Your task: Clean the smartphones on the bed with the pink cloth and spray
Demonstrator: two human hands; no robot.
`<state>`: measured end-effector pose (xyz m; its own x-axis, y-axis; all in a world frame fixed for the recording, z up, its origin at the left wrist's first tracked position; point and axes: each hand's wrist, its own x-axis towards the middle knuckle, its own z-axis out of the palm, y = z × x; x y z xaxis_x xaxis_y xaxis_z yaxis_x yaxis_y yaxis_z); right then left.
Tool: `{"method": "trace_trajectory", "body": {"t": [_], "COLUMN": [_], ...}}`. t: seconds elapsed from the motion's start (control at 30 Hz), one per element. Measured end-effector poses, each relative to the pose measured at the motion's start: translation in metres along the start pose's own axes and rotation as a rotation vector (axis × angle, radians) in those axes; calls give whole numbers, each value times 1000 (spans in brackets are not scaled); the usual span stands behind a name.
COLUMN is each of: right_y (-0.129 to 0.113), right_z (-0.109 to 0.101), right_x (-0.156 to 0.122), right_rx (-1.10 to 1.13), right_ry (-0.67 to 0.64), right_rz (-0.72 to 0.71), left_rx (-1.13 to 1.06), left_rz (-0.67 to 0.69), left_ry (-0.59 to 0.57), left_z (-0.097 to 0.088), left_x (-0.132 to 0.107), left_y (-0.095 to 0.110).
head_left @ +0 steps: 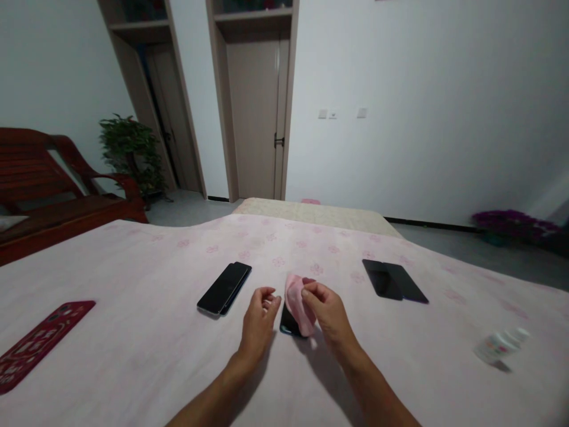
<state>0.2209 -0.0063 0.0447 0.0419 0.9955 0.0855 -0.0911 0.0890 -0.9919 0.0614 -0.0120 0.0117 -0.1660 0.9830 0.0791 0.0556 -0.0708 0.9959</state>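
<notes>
In the middle of the bed-like surface lies a dark phone [288,323], partly covered by a pink cloth [296,299]. My right hand [328,311] pinches the cloth between thumb and fingers, just above the phone. To the left of the phone is my left hand [260,323], its fingers loosely bent and apart from the thumb, with nothing seen in it. Farther left, two dark phones [223,289] lie overlapping. On the right, two dark flat devices [393,280] that look like phones rest side by side.
A pink flowered cover [155,332] spreads under everything. A dark red decorated flat object [44,341] lies at far left, and a small white bottle [498,346] at right. Behind stand a wooden bench [40,172], a leafy plant [128,148] and a door [253,112].
</notes>
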Motion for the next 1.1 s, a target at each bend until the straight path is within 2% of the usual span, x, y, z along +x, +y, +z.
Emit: {"method": "trace_trajectory", "body": {"t": [0.03, 0.17, 0.27, 0.37, 0.47, 0.57, 0.7, 0.83, 0.93, 1.1], "right_y": [-2, -4, -2, -1, -4, -7, -10, -15, -20, -23], "right_z": [1, 7, 7, -2, -16, -28, -35, -41, -48, -53], "right_x": [-1, -8, -9, -2, 7, 13, 16, 18, 18, 13], "right_rx": [-49, -161, -143, -118, -104, -148, -246, -277, -331, -582], "right_ry": [3, -60, -82, -1, 123, 223, 239, 180, 173, 170], "right_rz": [-31, -120, -73, -42, -53, -69, -140, -197, -192, -279], "left_rx": [17, -154, -278, -376, -433, -462, -400, -316, -242, -54], "left_rz": [24, 11, -21, -88, -169, -190, -130, 22, 67, 125], "left_ry": [16, -159, -139, -100, -82, -73, -51, -74, -88, -74], "left_z": [2, 11, 15, 9, -5, -19, -28, -27, -27, -31], "left_x": [-3, -12, -13, -6, 4, 13, 20, 25, 28, 28], "left_y": [4, 17, 16, 10, 8, 9, 9, 9, 12, 20]}}
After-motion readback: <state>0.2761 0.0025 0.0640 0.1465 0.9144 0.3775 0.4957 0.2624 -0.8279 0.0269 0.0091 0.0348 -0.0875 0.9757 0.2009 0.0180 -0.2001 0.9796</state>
